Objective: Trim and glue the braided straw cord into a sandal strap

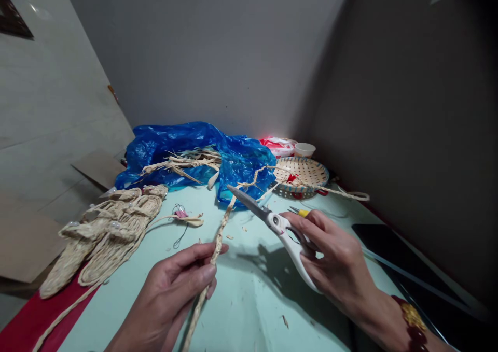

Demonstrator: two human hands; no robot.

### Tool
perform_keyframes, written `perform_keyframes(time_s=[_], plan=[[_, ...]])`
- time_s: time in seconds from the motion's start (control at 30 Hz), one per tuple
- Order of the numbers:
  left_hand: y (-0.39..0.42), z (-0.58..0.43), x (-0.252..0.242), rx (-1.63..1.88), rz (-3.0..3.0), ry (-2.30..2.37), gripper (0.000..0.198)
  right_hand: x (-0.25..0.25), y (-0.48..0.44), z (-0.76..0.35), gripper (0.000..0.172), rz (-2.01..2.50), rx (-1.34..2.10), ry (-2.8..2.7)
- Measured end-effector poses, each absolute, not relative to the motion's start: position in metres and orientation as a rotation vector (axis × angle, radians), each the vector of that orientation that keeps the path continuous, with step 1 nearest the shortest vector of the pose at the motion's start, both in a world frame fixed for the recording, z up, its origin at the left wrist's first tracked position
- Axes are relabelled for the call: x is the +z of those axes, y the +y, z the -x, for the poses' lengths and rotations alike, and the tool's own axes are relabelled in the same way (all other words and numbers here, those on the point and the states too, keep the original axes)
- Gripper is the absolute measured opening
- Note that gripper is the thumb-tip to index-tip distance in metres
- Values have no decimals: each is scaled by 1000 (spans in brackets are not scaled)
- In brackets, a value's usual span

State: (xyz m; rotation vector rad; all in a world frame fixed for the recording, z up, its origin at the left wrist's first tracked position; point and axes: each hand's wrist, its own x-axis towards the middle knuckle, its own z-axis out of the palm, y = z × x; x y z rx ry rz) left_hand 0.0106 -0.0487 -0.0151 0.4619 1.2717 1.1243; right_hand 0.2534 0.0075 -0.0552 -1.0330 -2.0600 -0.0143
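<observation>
Between the thumb and fingers of my left hand (pixel 177 284) runs a braided straw cord (pixel 221 231), rising away from me toward the blue bag. My right hand (pixel 336 256) grips white-handled scissors (pixel 278 222), their blades pointing up and left. The blade tips lie at the upper part of the cord in this view; whether they touch it I cannot tell. Beyond, a thinner twisted strand (pixel 254 178) runs over the blue plastic bag (pixel 187 134). To the left lie woven straw slippers (pixel 116 227) with pearl-like beads.
Loose dried straw (pixel 194 160) sticks out of the bag. A woven basket (pixel 305 171), a small white cup (pixel 304 149) and a red-and-white packet (pixel 278 145) stand at the back. Yellow-handled pliers or a similar tool (pixel 302 212) lie behind my right hand. A dark flat object (pixel 389 243) is at right.
</observation>
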Motion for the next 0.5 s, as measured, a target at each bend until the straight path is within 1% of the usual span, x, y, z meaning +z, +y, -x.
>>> perform_keyframes(time_s=[0.17,0.27,0.5], plan=[[-50,-8,-23,1149,-507,1226,31,-52,5,-251,66,1042,78,-2105],[-48,-8,-23,1182,-520,1202,29,-52,5,-250,65,1049,92,-2134],[-41,-5,-27,1280,-612,1124,19,-55,8,-251,63,1088,137,-2078]])
